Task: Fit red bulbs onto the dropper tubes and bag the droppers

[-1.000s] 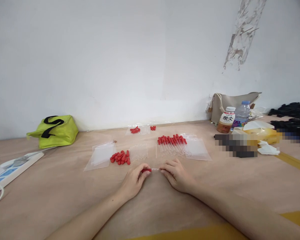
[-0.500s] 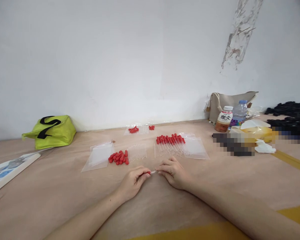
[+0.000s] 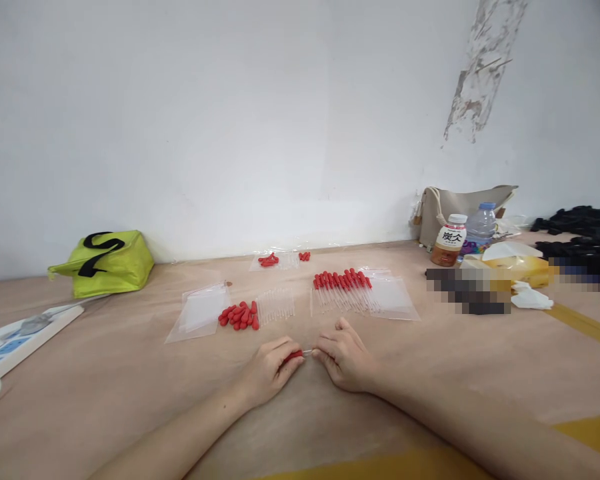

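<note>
My left hand [image 3: 276,368] pinches a red rubber bulb [image 3: 294,356], part of which shows between thumb and fingers. From the bulb a thin clear dropper tube [image 3: 307,352] runs to my right hand [image 3: 347,357], whose fingertips are closed on its other end. Beyond my left hand lies a pile of loose red bulbs [image 3: 240,316], with a row of bare clear tubes [image 3: 276,305] beside it. Past my right hand, several droppers with red bulbs fitted [image 3: 343,280] lie side by side, partly against a clear plastic bag [image 3: 395,298].
Clear bags [image 3: 197,311] lie left of the loose bulbs. Further red bulbs [image 3: 269,260] sit near the wall. A green bag [image 3: 113,263] and a power strip [image 3: 35,340] are at left. Bottles [image 3: 449,241], a beige bag [image 3: 430,213] and a tissue pack [image 3: 517,263] stand at right.
More of the red bulb shows between my left fingers. Both hands sit slightly lower in view, still joined by the tube.
</note>
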Demonstrator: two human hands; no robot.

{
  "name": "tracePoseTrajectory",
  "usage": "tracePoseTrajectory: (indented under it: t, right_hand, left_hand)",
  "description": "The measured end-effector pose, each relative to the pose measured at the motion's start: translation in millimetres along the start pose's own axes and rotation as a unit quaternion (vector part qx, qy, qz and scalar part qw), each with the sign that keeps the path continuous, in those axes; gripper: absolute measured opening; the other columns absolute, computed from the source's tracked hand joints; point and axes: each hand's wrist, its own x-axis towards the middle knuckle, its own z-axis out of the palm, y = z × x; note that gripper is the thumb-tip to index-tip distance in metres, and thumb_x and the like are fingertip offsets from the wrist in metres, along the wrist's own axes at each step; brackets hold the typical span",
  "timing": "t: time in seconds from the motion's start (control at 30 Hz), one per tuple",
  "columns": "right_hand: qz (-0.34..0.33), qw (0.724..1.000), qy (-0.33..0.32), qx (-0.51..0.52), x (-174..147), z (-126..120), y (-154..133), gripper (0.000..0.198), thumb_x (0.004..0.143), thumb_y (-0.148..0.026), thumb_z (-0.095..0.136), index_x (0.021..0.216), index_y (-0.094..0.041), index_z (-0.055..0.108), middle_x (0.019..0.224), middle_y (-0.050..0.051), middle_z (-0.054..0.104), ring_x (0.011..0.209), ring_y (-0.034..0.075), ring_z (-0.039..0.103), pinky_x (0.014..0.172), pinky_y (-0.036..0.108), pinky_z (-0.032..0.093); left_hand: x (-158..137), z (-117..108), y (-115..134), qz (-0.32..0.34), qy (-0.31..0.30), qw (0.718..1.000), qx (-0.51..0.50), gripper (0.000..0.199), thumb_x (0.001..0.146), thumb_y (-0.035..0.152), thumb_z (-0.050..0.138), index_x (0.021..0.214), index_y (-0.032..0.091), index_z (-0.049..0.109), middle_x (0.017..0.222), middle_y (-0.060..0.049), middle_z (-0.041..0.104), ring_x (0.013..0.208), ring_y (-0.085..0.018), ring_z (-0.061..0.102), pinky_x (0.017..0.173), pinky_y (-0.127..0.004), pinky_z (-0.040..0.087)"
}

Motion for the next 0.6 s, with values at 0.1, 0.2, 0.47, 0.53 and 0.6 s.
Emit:
tracePoseTrajectory:
  t: [0.1,0.2,0.47,0.53,0.6]
  right_hand:
    - [0.001,1.0,-0.012,0.004,1,3,-1,0.022,0.085,-0.019,0.037,0.072,-0.016,0.055,0.065,0.001,0.056,0.058,0.01,0.042,0.064,0.028,0.023]
    - [0.006,1.0,-0.023,0.002,3,4,-2,0.024,0.086,-0.02,0.036,0.072,-0.016,0.055,0.065,0.001,0.056,0.058,0.01,0.043,0.064,0.028,0.023]
    - [0.02,0.997,-0.055,-0.047,10,-15,-8,0.024,0.084,-0.023,0.041,0.075,-0.018,0.062,0.074,0.005,0.06,0.07,0.014,0.049,0.065,0.03,0.024]
    - [0.083,0.995,-0.053,-0.033,13,-21,5,0.024,0.083,-0.023,0.042,0.074,-0.019,0.063,0.074,0.004,0.062,0.071,0.014,0.052,0.066,0.029,0.026]
    - [0.203,0.979,-0.028,-0.001,19,-25,27,0.024,0.082,-0.026,0.041,0.076,-0.02,0.064,0.075,0.003,0.063,0.07,0.014,0.054,0.063,0.026,0.029]
  left_hand:
    - [0,0,1,0.015,-0.009,1.0,0.011,0.024,0.09,0.025,0.035,0.084,0.016,0.056,0.076,-0.004,0.055,0.069,-0.014,0.051,0.063,-0.025,0.041]
    - [2,-3,-2,0.021,-0.021,0.999,0.027,0.023,0.09,0.024,0.035,0.085,0.016,0.057,0.077,-0.004,0.056,0.071,-0.015,0.052,0.065,-0.025,0.042]
    - [-1,-12,-13,-0.013,0.039,0.999,0.022,0.024,0.087,0.025,0.043,0.109,0.021,0.053,0.098,-0.006,0.058,0.088,-0.018,0.054,0.078,-0.03,0.044]
    - [-3,-12,-13,-0.04,0.066,0.997,0.026,0.034,0.085,0.025,0.047,0.119,0.023,0.045,0.112,-0.007,0.054,0.101,-0.02,0.05,0.085,-0.035,0.042]
    - [-4,-12,-12,-0.048,0.061,0.997,0.022,0.034,0.084,0.024,0.048,0.118,0.022,0.046,0.115,-0.007,0.053,0.104,-0.021,0.049,0.088,-0.037,0.041]
